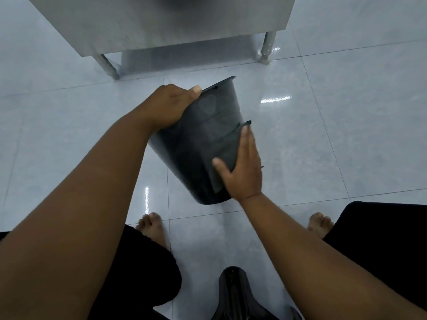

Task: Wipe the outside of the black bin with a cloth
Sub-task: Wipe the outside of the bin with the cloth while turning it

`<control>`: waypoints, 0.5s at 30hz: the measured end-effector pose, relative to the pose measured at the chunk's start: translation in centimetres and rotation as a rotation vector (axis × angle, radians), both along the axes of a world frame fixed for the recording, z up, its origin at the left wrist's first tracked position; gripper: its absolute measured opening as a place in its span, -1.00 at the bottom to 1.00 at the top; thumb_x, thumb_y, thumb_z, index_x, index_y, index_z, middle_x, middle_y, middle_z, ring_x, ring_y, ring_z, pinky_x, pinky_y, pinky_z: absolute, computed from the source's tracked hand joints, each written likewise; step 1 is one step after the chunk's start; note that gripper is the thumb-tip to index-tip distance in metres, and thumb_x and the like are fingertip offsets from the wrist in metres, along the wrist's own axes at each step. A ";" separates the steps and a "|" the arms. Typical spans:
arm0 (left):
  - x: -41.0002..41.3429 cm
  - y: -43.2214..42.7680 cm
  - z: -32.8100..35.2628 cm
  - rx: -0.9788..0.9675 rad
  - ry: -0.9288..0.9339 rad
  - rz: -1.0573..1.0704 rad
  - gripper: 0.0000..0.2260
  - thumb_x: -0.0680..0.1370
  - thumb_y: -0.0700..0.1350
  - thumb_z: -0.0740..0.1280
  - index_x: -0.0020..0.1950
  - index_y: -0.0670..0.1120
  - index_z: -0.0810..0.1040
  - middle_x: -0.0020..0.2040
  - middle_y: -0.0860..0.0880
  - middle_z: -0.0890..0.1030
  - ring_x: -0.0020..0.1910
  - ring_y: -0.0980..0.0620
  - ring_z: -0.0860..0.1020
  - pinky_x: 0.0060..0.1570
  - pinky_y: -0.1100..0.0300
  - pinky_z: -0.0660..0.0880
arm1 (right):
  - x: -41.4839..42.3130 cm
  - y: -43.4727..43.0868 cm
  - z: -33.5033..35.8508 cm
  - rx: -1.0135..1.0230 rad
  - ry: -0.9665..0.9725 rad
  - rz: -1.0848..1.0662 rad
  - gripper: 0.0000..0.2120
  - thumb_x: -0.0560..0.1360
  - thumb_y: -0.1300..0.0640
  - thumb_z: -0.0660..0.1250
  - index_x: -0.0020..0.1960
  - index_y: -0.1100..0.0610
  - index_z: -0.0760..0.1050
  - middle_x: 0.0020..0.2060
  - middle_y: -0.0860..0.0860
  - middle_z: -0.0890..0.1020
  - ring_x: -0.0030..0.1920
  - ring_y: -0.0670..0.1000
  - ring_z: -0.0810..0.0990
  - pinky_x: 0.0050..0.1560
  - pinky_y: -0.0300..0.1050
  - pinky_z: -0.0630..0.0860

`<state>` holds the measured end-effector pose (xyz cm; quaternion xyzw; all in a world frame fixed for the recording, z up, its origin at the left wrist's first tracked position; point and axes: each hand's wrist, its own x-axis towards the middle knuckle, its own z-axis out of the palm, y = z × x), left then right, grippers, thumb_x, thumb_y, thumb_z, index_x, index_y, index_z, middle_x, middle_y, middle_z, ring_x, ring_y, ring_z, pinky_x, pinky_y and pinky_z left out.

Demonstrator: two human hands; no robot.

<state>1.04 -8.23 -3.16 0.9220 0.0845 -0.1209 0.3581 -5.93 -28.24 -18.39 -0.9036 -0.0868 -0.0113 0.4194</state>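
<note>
The black bin (198,139) is tilted above the tiled floor, its rim pointing away from me and its base toward my feet. My left hand (166,105) grips the rim at the upper left, thumb on the outside and fingers curled over the edge. My right hand (242,167) lies flat on the bin's right side with straight fingers and the thumb spread. It presses a dark cloth (227,146) against the wall. The cloth is nearly the same colour as the bin, and part of it is hidden under my palm.
A stainless steel unit (161,21) on thin legs (108,65) stands just beyond the bin. My bare feet (152,227) rest on the glossy pale floor tiles (346,135). A black seat (233,294) is at the bottom centre between my knees.
</note>
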 end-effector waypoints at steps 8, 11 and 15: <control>-0.6 -1.4 0.0 -0.095 -0.006 -0.079 -0.45 0.63 0.17 0.19 -0.26 -0.30 0.44 -0.40 -0.08 0.42 -0.39 0.06 0.39 -0.24 0.15 0.33 | 3.2 3.1 5.0 0.172 0.079 -0.178 -0.08 0.52 -0.43 0.09 0.67 0.10 -0.02 0.65 0.09 0.07 0.64 0.11 0.08 0.62 0.10 0.11; -0.6 -0.9 -0.2 -0.107 0.011 -0.082 -0.41 0.62 0.20 0.17 -0.13 -0.37 0.52 -0.26 -0.25 0.55 -0.28 -0.03 0.49 -0.14 0.10 0.40 | 0.1 5.1 4.1 -0.239 -0.265 -0.007 -0.08 0.56 -0.41 0.13 0.65 0.19 0.00 0.63 0.26 0.01 0.64 0.27 -0.01 0.62 0.22 -0.02; -0.5 -0.7 -0.3 -0.114 -0.001 -0.078 -0.41 0.63 0.20 0.15 -0.04 -0.35 0.58 -0.11 -0.31 0.63 -0.18 -0.21 0.58 -0.03 -0.08 0.52 | 0.2 2.5 1.4 -0.318 -0.529 0.264 -0.38 0.65 -0.21 0.12 0.61 0.06 0.15 0.61 0.19 0.17 0.62 0.27 0.09 0.59 0.28 0.04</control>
